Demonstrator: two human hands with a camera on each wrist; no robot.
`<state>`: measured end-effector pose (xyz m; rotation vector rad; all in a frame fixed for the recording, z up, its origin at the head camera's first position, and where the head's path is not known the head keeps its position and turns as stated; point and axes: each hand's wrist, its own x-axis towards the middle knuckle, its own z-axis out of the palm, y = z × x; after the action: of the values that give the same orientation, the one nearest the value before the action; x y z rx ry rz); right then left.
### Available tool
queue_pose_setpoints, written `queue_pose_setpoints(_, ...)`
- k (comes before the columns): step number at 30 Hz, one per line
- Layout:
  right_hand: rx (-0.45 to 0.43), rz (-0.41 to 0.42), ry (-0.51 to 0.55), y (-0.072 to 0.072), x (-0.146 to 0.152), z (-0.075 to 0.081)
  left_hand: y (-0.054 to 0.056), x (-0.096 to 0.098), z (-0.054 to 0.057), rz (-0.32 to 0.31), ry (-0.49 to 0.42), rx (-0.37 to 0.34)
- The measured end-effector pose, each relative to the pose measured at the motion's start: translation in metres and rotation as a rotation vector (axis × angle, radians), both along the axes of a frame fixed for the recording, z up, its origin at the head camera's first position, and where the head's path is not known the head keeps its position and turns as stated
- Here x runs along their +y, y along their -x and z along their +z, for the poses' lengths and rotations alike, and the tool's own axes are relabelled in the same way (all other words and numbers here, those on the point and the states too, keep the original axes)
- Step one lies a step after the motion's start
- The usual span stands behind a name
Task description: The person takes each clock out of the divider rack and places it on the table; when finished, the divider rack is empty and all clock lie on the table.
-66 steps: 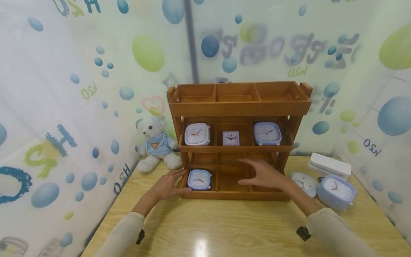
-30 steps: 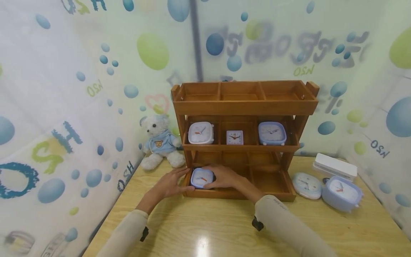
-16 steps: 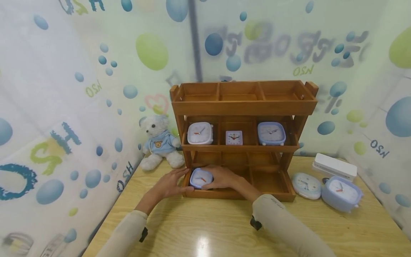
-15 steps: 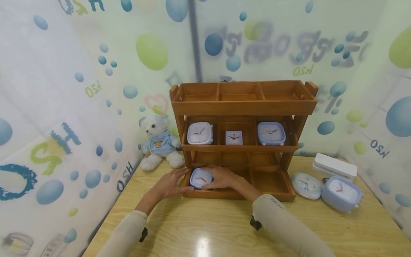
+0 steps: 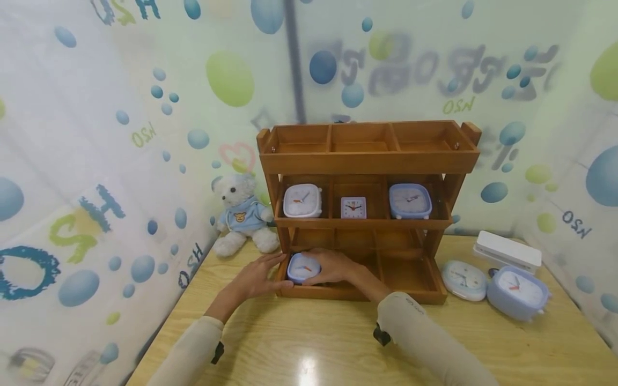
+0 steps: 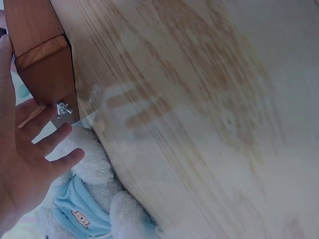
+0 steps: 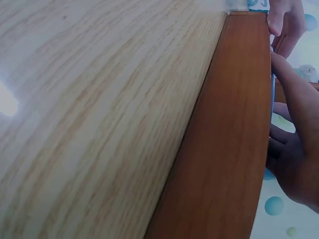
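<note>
A small blue alarm clock (image 5: 303, 268) sits in the bottom left compartment of a brown wooden shelf (image 5: 369, 163). My right hand (image 5: 330, 266) grips it from the right side, thumb at the front and fingers behind the top. In the right wrist view the right hand (image 7: 294, 144) is partly hidden by the shelf's front board. My left hand (image 5: 254, 277) lies against the shelf's lower left corner, its thumb along the front edge near the clock. The left wrist view shows that left hand (image 6: 35, 159) with fingers spread and extended beside the wood.
The middle tier holds a white alarm clock (image 5: 302, 201), a small square clock (image 5: 353, 208) and a blue-rimmed clock (image 5: 410, 201). Right of the shelf lie a pale oval clock (image 5: 464, 280), a lavender clock (image 5: 517, 293) and a white box (image 5: 508, 251). A teddy bear (image 5: 246, 214) sits left.
From above the lower middle compartment, my right hand has moved left and taken hold of the blue alarm clock. Over the last second both hands have stayed nearly still.
</note>
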<state>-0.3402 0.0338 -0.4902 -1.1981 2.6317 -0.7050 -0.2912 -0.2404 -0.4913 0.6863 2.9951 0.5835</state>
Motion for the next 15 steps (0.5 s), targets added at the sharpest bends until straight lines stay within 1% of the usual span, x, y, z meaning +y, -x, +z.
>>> queue_pose_setpoints(4,0.017,0.008,0.023,0.002,0.001,0.000,0.001,0.001,0.001,0.002,0.003,0.007)
queue_pose_setpoints(9,0.050,-0.003,0.002,0.002,0.003,0.003,0.001,0.002,0.001,0.005,0.009,0.012)
queue_pose_setpoints(12,0.068,0.011,0.003,-0.001,0.005,0.008,0.001,0.001,0.001,0.005,0.010,0.013)
queue_pose_setpoints(15,0.069,0.030,0.028,-0.004,0.010,0.017,0.001,0.001,0.000,0.002,0.010,0.013)
